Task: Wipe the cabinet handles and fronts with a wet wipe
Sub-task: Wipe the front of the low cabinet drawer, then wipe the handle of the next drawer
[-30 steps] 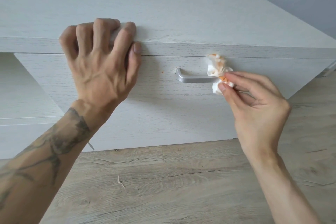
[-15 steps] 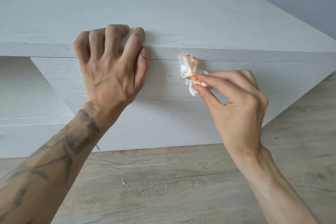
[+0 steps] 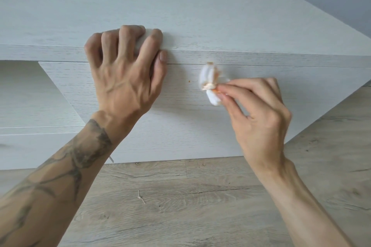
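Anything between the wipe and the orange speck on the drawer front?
Nothing visible: bare drawer front separates the wet wipe, pinched by the right hand, from the orange speck; the left hand grips the cabinet top.

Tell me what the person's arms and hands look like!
No sleeves, gloves, rings or watch show. The left forearm has a dark tattoo of branching lines running up to the left hand. The right forearm and right hand are unmarked.

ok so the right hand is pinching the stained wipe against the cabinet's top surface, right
Not the top surface. The head view shows the right hand pinching the orange-stained wet wipe against the drawer front, just below the front edge of the cabinet top.
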`<state>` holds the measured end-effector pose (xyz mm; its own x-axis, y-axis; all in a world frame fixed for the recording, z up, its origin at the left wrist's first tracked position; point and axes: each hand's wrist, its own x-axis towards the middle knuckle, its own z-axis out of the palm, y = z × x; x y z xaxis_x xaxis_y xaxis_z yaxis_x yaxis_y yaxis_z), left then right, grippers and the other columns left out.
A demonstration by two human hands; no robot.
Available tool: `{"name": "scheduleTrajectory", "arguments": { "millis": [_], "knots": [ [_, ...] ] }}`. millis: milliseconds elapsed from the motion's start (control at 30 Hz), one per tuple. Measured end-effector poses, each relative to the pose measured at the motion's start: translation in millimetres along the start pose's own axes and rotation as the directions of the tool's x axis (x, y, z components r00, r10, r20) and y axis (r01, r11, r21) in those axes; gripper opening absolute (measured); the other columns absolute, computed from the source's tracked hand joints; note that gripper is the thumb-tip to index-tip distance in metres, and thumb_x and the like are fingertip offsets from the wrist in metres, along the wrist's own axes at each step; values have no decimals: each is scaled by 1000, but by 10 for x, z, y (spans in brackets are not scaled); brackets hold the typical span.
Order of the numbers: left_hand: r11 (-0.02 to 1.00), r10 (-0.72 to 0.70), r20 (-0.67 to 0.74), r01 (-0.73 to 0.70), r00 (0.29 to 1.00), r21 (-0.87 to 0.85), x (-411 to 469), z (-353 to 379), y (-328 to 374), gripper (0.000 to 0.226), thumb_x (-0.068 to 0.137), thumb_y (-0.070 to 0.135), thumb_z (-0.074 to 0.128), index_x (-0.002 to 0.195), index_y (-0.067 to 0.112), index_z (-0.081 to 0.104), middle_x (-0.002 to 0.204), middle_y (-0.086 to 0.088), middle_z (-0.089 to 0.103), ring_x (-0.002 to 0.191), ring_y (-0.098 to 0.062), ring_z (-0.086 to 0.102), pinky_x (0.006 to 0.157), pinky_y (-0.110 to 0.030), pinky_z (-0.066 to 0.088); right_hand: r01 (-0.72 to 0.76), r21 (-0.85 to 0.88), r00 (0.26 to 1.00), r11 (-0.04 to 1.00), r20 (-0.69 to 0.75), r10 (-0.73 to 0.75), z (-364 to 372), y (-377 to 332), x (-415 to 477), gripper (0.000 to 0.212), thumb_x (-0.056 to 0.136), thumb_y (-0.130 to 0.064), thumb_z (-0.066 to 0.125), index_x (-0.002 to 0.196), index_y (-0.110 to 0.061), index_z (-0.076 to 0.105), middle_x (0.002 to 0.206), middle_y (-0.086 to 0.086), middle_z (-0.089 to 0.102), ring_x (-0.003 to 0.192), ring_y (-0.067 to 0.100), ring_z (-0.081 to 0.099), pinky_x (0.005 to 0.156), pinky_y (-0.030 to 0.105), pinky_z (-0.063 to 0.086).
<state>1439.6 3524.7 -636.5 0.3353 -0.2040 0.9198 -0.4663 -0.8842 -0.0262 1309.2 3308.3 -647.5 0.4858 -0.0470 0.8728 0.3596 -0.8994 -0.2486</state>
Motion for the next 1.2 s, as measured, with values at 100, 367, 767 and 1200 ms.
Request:
{"name": "scheduleTrajectory", "arguments": {
  "millis": [100,367,767,1200],
  "knots": [
    [1000,-2,15,2,1000,1,10,-31,12,35,115,38,38,128,20,64,123,-10,62,107,-29,43,101,-46,28,-69,-46,997,997,-41,67,-210,203,-55,13,98,-11,78,108,-3,81,103,9,75,94,28,65,90,22,48],
    [996,86,250,-88,964,-4,7,-374,-54,46,115,34,34,153,14,51,148,-11,55,133,-34,50,116,-48,31,-233,87,968,969,-78,240,-315,127,-233,12,101,-9,75,107,-1,80,100,9,73,81,12,61,87,11,44],
    [977,46,579,-159,814,145,-492,-1702,-1037,48,115,35,40,159,17,50,168,-13,37,150,-35,42,123,-52,33,-236,433,972,870,124,201,469,-899,-127,10,95,-7,80,105,-3,80,97,4,71,80,16,64,84,13,47],
    [989,-83,647,-17,758,147,-1253,-1921,-3359,53,114,41,35,161,19,45,165,-11,42,147,-33,46,122,-51,34,-260,341,942,904,296,159,1866,-2577,-76,12,91,-13,82,102,-12,81,94,-5,69,79,-1,62,76,7,44]
  ]
}}
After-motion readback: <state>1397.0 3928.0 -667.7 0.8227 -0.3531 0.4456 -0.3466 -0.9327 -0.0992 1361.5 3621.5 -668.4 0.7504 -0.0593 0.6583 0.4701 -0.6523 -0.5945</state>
